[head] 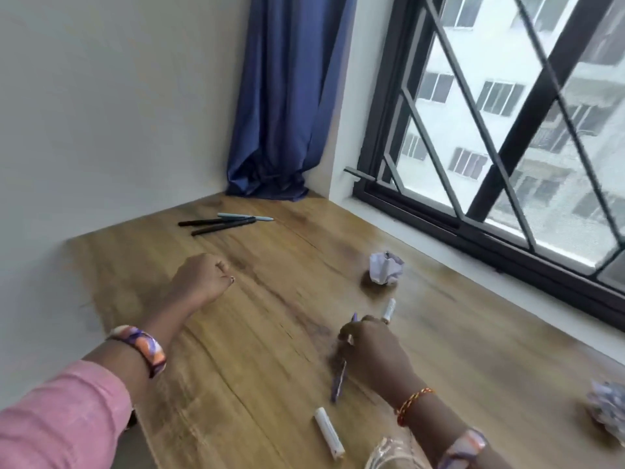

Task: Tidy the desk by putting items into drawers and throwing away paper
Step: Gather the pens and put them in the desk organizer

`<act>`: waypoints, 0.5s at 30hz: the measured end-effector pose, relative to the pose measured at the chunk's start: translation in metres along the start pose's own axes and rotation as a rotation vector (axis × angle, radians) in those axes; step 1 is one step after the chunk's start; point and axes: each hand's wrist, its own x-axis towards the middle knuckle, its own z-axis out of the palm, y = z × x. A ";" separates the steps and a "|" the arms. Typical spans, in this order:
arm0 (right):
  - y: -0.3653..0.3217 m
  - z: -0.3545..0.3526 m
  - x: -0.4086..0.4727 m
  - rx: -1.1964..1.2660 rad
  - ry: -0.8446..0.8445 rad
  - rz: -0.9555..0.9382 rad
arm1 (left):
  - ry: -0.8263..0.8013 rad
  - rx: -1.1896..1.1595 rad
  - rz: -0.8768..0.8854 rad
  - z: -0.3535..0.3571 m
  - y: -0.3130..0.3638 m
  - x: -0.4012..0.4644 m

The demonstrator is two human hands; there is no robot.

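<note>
My right hand (372,350) grips a purple pen (339,380) and a white marker (388,309) near the middle of the wooden desk (270,333). My left hand (203,279) hovers over the desk's left part with its fingers curled into a fist and nothing visible in it. Another white marker (328,432) lies near the front edge. Three pens (223,223), two black and one light blue, lie at the back near the curtain. One crumpled paper ball (385,267) sits right of centre, and a second crumpled paper (608,407) is at the far right edge.
A blue curtain (284,96) hangs in the back corner and touches the desk. A window with black grille bars (507,130) runs along the right side above a white sill. A white wall borders the left of the desk.
</note>
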 end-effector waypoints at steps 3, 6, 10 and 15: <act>-0.005 0.004 0.029 0.016 0.011 -0.022 | 0.031 0.063 0.019 0.010 0.000 0.042; -0.007 0.005 0.061 0.120 0.007 -0.058 | 0.036 0.196 0.101 0.022 0.016 0.080; -0.007 0.004 0.101 0.285 0.036 -0.021 | -0.043 0.332 0.313 0.042 0.046 0.126; -0.001 0.009 0.127 0.424 0.046 0.016 | -0.036 0.506 0.325 0.052 0.066 0.161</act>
